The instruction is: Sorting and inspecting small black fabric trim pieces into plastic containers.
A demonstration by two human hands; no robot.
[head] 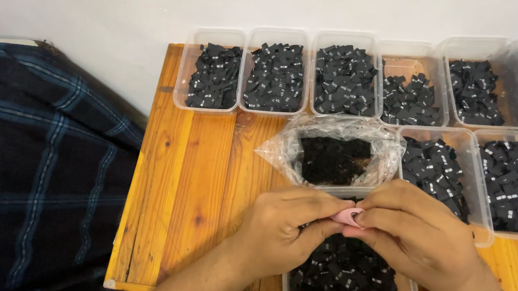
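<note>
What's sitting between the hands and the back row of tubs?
In the head view, an open clear plastic bag of black labels lies between the hands and the back row of tubs, on the wooden table.

left hand (279, 229) and right hand (415, 231) together, fingertips pinched, touching

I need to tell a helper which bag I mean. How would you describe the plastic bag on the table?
On the wooden table, look just beyond the two hands. The clear plastic bag lies there, crumpled and open, holding black pieces. Everything around it is a rigid tub; it alone is soft film.
</note>
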